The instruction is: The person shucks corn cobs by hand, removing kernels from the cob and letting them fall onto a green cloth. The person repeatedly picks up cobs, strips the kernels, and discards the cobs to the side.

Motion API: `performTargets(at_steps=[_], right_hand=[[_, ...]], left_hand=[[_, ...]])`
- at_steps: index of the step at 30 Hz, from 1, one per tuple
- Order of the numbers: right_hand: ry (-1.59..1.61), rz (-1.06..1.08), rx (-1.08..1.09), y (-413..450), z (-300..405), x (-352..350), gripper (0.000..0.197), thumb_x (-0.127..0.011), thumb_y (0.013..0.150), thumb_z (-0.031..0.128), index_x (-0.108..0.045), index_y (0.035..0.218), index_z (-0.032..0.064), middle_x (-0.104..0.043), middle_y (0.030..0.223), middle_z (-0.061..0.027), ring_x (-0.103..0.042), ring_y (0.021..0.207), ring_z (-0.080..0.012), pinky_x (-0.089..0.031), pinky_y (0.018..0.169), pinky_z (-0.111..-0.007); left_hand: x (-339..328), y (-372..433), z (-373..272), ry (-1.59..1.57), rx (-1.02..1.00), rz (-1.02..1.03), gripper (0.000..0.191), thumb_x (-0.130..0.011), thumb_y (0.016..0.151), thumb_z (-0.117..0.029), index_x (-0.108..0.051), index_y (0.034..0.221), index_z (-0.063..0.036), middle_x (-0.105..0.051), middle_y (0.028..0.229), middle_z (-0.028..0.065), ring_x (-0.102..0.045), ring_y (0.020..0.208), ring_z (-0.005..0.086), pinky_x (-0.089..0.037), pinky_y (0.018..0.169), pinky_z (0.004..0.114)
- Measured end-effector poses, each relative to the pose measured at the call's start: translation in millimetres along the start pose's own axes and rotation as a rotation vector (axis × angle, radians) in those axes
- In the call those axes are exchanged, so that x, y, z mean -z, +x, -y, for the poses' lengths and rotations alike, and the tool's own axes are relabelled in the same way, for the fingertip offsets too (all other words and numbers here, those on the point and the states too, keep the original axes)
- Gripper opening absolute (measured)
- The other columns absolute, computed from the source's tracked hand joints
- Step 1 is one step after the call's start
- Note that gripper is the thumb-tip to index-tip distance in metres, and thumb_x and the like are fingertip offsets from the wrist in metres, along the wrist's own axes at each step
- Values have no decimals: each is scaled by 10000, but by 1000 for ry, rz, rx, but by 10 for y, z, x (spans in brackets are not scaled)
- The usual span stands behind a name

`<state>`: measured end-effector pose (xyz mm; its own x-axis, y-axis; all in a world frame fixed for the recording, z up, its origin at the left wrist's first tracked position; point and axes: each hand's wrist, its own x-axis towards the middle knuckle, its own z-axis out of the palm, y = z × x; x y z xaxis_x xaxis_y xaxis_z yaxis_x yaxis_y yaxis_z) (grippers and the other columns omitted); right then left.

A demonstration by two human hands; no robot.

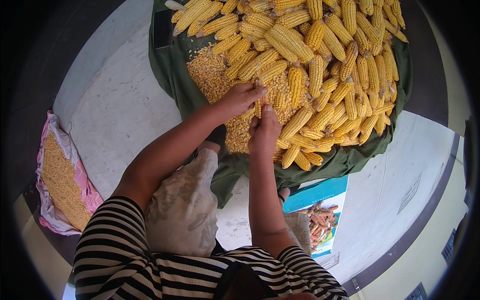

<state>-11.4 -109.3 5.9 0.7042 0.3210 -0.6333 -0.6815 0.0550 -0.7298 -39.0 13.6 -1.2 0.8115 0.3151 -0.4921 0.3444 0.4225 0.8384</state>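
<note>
My left hand and my right hand meet over a spread of loose corn kernels. Between them is a partly stripped corn cob, its upper end gripped by my left fingers and its lower end by my right thumb and fingers. Some of the cob is hidden behind the fingers. A large heap of yellow corn ears lies just beyond and to the right of my hands, on the same dark green cloth as the kernels.
A black smartphone rests at the cloth's upper left. On the floor to the left, a pink and white cloth holds a pile of small yellow grain. Reddish stripped cobs lie on a blue and white printed sheet at lower right.
</note>
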Motion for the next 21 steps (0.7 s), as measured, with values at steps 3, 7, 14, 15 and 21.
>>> performTargets(at_steps=[3,7,14,15,21], right_hand=[[99,41,-176,-44,55,-31,325,-526,989,418,-560,988,95,-442,587,-7,-360,439,-65,-254,368,-198],[285,102,-262,-19,11,-117,372,-453,1008,463,-544,974,104,-436,578,6,-346,431,-81,-263,367,-213],[285,67,-217,-25,-33,-239,387,-409,1023,456,-499,876,110,-433,566,7,-339,424,-98,-278,377,-245],[247,63,-195,-24,-40,-236,389,-409,1023,457,-494,865,111,-438,570,6,-345,429,-98,-280,379,-246],[230,18,-218,23,-60,-255,433,-386,1022,480,-482,817,110,-439,571,2,-343,425,-105,-276,379,-257]], left_hand=[[13,0,51,39,-101,-6,358,-539,984,-413,-610,883,-76,-443,629,-43,-397,538,45,-321,468,221],[-59,45,137,28,-169,-187,400,-533,986,-416,-618,895,-36,-538,665,9,-481,596,77,-415,560,271],[-83,17,101,-96,-84,-218,380,-509,1000,-378,-588,868,-30,-530,613,24,-499,524,112,-419,493,321],[-78,33,109,-150,-81,-198,387,-510,999,-382,-581,848,-32,-529,604,28,-503,508,121,-418,481,329],[-71,102,188,266,-245,-223,433,-530,975,-431,-548,783,-44,-528,601,74,-559,524,171,-439,501,349]])
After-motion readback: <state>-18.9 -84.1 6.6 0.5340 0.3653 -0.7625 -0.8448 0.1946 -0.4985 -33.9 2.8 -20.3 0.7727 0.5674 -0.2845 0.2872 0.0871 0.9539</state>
